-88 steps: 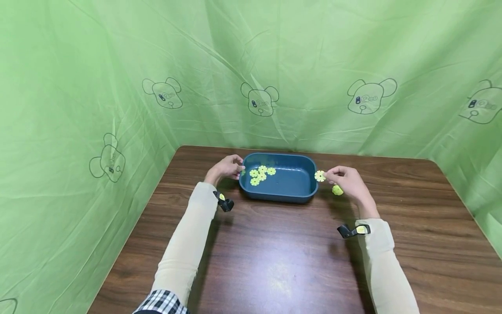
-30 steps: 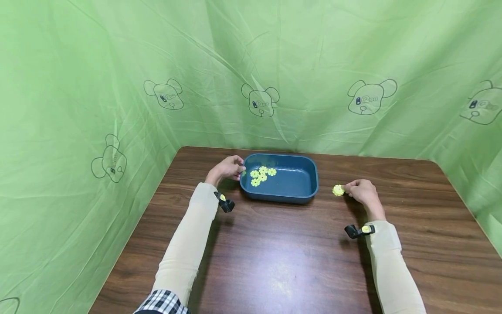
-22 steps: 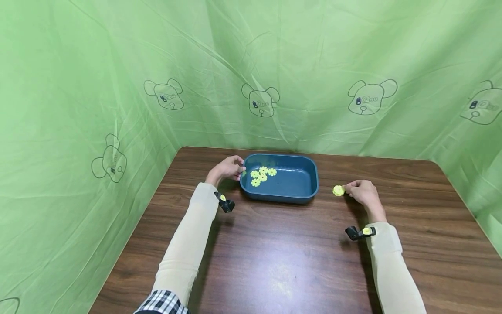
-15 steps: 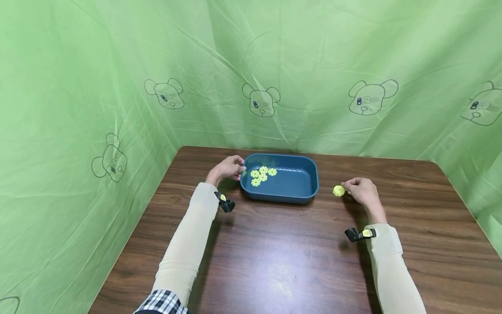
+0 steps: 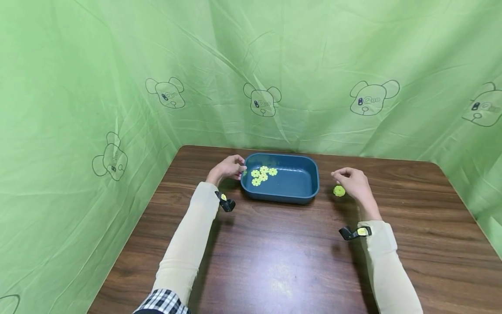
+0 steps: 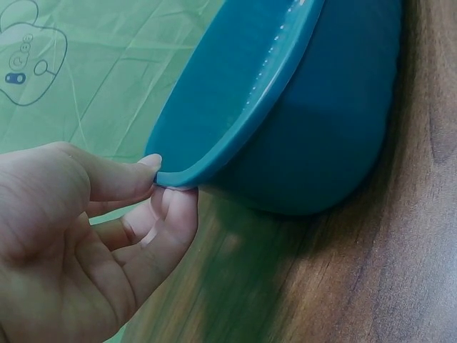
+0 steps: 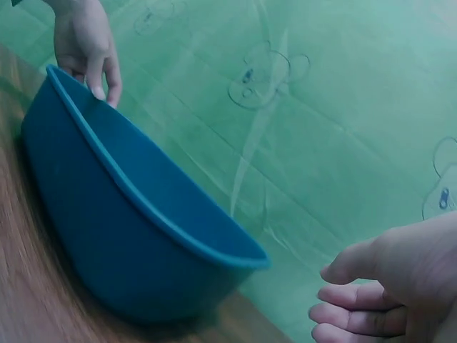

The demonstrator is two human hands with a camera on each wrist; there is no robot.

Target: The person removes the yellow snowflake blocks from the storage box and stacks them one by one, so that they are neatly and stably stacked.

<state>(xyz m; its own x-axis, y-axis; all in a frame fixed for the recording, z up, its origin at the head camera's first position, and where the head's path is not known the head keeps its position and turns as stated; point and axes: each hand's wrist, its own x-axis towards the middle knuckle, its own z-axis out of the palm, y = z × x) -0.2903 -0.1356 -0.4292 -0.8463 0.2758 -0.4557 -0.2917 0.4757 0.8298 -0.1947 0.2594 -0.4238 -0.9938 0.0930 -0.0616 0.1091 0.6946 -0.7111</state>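
Observation:
A dark blue oval-cornered plastic tub (image 5: 280,198) stands on the table. My left hand (image 5: 227,168) pinches the rim at its left end; in the left wrist view the thumb (image 6: 118,179) lies over the rim and the fingers are under it. Several yellow flower-shaped pieces (image 5: 263,176) lie inside the tub at the left. To the right of the tub, more such flower pieces (image 5: 339,191) seem stacked on the table. My right hand (image 5: 353,181) is above and just beside that stack, thumb and fingers loosely bent, and I see nothing between them in the right wrist view.
The tub is on a brown wood-grain table (image 5: 255,244), near its far edge. A green curtain (image 5: 313,65) with bear-head drawings surrounds the table at the back and sides. A black strap with a small camera (image 5: 225,203) is on each wrist.
My right hand went from the tub's right end to the stack of flower pieces, and has now risen off it, back and to the left. The left hand keeps its place on the rim.

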